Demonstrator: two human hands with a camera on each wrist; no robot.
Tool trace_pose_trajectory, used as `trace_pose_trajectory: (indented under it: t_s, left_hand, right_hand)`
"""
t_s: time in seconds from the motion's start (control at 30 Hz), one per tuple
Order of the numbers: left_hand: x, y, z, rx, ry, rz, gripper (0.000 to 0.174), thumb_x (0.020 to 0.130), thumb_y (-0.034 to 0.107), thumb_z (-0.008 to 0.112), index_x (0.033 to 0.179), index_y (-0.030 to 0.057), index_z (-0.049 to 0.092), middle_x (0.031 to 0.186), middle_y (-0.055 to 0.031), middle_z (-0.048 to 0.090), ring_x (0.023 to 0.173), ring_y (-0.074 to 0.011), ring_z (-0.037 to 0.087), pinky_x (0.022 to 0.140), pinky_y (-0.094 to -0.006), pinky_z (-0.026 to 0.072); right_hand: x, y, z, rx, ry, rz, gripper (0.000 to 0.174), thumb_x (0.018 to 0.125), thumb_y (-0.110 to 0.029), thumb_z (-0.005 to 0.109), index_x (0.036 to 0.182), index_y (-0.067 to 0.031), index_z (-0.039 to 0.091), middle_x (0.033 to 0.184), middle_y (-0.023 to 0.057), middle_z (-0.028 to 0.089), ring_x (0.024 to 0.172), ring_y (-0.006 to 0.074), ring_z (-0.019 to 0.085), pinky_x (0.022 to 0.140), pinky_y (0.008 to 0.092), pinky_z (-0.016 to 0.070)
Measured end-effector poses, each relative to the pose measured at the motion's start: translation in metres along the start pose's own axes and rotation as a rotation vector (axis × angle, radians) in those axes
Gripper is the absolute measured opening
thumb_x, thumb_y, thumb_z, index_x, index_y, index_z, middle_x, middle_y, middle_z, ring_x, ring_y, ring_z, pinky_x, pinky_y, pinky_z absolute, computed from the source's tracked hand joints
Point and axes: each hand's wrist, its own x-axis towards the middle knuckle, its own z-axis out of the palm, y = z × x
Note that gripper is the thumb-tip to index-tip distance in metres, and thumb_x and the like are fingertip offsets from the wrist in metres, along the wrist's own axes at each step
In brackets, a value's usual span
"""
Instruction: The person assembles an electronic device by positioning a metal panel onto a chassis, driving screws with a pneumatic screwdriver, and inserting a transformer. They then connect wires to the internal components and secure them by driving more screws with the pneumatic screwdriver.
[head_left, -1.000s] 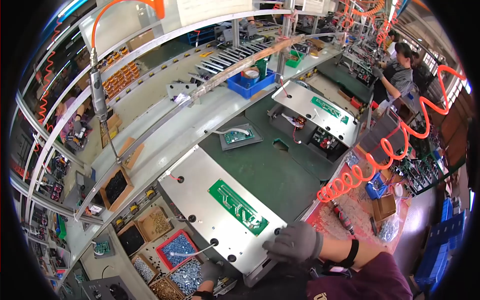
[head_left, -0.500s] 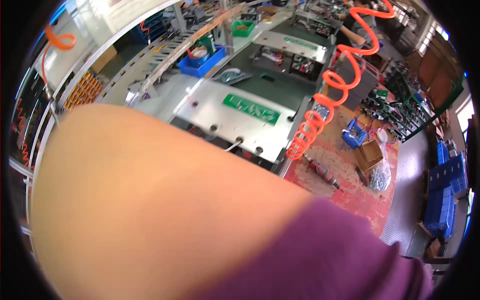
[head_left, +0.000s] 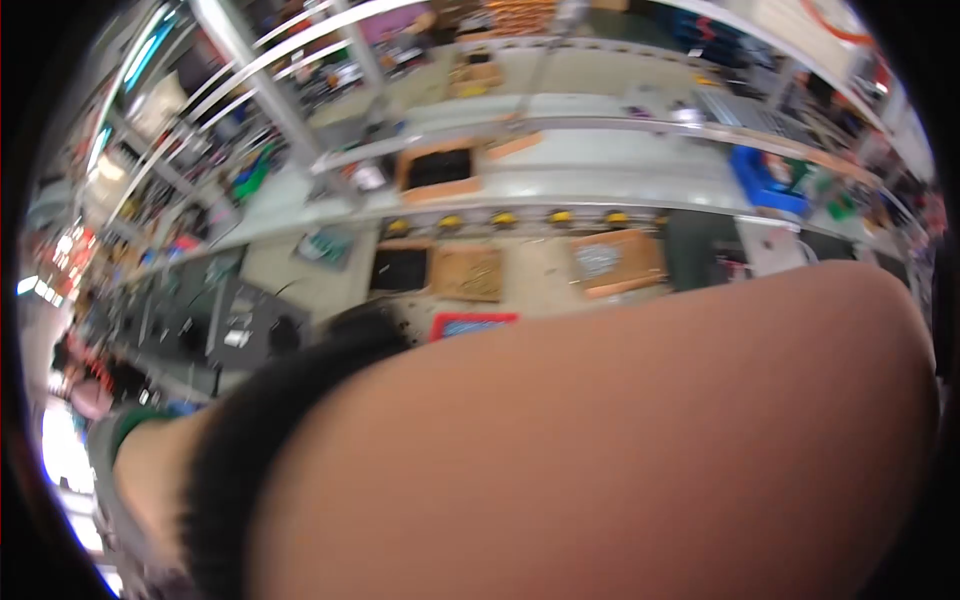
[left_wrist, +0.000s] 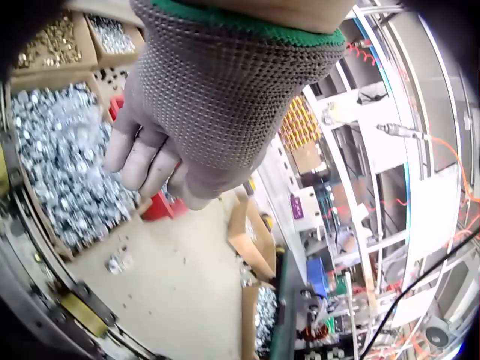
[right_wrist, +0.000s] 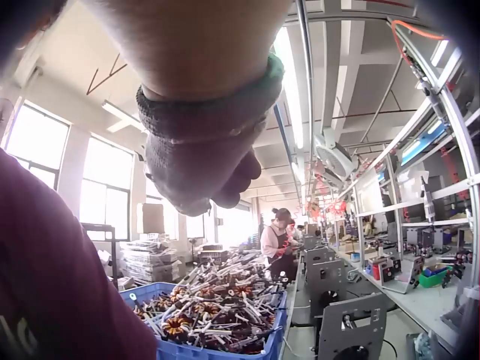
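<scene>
In the left wrist view my gloved left hand [left_wrist: 210, 105] hangs over the parts boxes, fingers loosely bent and nothing visible in them. Below and beside it are a box of silvery fasteners [left_wrist: 64, 165] and a red tray [left_wrist: 161, 208]. My right hand [right_wrist: 206, 154], gloved too, is in the air above a blue crate [right_wrist: 199, 351] of wired parts with orange-and-black coils [right_wrist: 180, 324]. Its fingers are loosely curled, with no held thing visible. A bare forearm [head_left: 590, 430] with a black band fills the lower head view; a green-cuffed glove [head_left: 108, 465] shows at its left end.
Grey metal brackets [right_wrist: 349, 322] stand in a row right of the crate. A person [right_wrist: 277, 244] stands beyond it. Cardboard boxes [head_left: 617, 262] lie on the bench, below a metal rail [head_left: 600, 123]. The head view is blurred.
The head view has swung left, from the silver panels to the parts boxes and grey units. The forearm now stretches across to the left edge; the right hand has left the panel.
</scene>
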Motion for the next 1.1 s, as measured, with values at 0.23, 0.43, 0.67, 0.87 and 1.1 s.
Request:
trace_pose_trajectory:
  t_s: [0.23,0.43,0.67,0.87,1.1]
  left_hand:
    - [0.015,-0.199,-0.004,0.134,-0.085,-0.381,0.055,0.083,0.042,0.059,0.126,0.0095,0.051,0.128,-0.0155,0.053,0.115,-0.0317,0.055,0.095,-0.0411,0.0448]
    - [0.057,-0.265,0.001,0.123,-0.117,-0.411,0.08,0.076,0.048,0.063,0.14,0.0112,0.034,0.132,-0.0213,0.046,0.119,-0.0379,0.05,0.098,-0.044,0.0426]
    - [0.061,-0.262,0.012,0.015,0.026,-0.339,0.084,0.072,0.028,0.071,0.144,0.0147,0.032,0.139,-0.0295,0.033,0.122,-0.0459,0.043,0.101,-0.0455,0.0396]
    - [0.048,-0.232,0.02,-0.018,0.014,-0.289,0.082,0.073,0.024,0.072,0.144,0.0129,0.032,0.14,-0.0313,0.03,0.124,-0.0466,0.04,0.102,-0.0446,0.0381]
    - [0.01,-0.183,0.077,0.22,-0.128,-0.133,0.069,0.086,0.031,0.054,0.141,-0.002,0.03,0.145,-0.0222,0.032,0.135,-0.0374,0.029,0.114,-0.0436,0.0176]
  right_hand:
    - [0.052,0.064,0.088,0.019,0.098,0.146,0.02,0.077,-0.018,0.063,0.094,-0.0081,0.06,0.088,0.011,0.066,0.087,0.0266,0.064,0.068,0.039,0.0515]
    - [-0.099,0.089,0.259,0.435,-0.247,1.007,0.025,0.086,-0.029,0.054,0.103,-0.0132,0.062,0.099,0.0137,0.065,0.097,0.033,0.061,0.086,0.0424,0.0461]
    - [-0.243,0.018,0.372,0.708,-0.56,1.606,0.033,0.082,-0.038,0.059,0.106,-0.0167,0.063,0.102,0.0112,0.067,0.099,0.0307,0.063,0.089,0.039,0.0478]
    - [-0.255,0.063,0.394,0.384,-0.127,1.82,0.034,0.085,-0.027,0.057,0.117,-0.0157,0.055,0.108,0.0151,0.061,0.098,0.0328,0.062,0.088,0.0407,0.0483]
    - [-0.308,0.155,0.481,0.15,-0.137,1.795,0.026,0.086,-0.024,0.056,0.108,-0.0096,0.058,0.105,0.0224,0.061,0.096,0.0391,0.061,0.08,0.0479,0.0496]
